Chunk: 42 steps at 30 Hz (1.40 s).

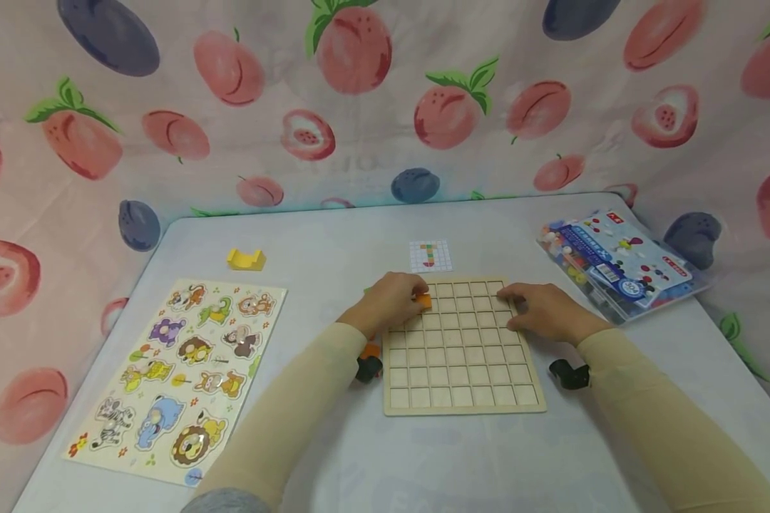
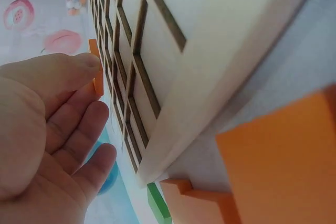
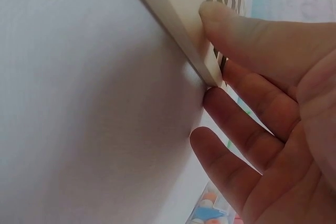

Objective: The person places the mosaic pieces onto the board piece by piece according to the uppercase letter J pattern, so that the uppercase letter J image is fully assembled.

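A pale wooden grid board (image 1: 465, 356) lies on the table before me. My left hand (image 1: 391, 299) pinches a small orange block (image 1: 425, 301) between thumb and finger over the board's far left part. In the left wrist view, that same orange block (image 2: 98, 82) is seen thin, edge-on, by the grid. At the board's far right edge, my right hand (image 1: 548, 310) touches the frame with thumb and fingers, its fingers relaxed. Left of the board are an orange block (image 2: 283, 161), an orange stepped piece (image 2: 197, 203) and a green piece (image 2: 159, 203), partly hidden by the left arm in the head view.
A card (image 1: 431, 255) with a coloured grid pattern lies behind the board. To the left are an animal puzzle board (image 1: 231, 342) and a yellow notched block (image 1: 247, 260). A clear plastic box (image 1: 622, 267) of coloured pieces stands at the right. A fruit-print cloth hangs behind.
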Each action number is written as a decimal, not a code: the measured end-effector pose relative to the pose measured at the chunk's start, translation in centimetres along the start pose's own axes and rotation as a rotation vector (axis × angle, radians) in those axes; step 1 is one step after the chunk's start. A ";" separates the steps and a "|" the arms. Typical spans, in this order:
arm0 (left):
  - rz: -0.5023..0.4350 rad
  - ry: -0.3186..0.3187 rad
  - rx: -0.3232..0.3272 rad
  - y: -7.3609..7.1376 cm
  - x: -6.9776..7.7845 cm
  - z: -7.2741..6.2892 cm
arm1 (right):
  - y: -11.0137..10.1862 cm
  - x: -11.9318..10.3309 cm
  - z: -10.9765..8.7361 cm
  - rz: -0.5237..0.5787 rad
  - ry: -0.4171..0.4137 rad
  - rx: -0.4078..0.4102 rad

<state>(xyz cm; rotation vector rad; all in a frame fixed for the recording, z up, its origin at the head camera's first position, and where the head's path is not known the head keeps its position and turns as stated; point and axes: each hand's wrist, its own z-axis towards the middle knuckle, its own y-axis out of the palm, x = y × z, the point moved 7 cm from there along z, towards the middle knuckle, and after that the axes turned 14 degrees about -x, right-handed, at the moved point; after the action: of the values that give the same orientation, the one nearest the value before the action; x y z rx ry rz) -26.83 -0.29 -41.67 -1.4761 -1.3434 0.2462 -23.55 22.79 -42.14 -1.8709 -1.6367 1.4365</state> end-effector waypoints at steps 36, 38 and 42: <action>0.046 0.059 -0.010 0.4 1.0 0.7 | -0.1 -0.4 -0.1 -0.024 -0.029 0.000; 0.050 0.062 -0.007 0.5 1.0 0.8 | -0.1 -0.3 -0.1 -0.024 -0.028 0.000; 0.049 0.072 0.002 0.5 1.0 0.9 | -0.1 -0.3 -0.1 -0.029 -0.030 -0.001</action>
<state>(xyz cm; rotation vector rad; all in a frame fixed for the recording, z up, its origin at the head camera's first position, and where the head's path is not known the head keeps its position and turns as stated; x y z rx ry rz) -26.90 1.13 -41.92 -1.5038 -1.2500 0.2236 -23.45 22.60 -41.89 -1.8276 -1.6710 1.4590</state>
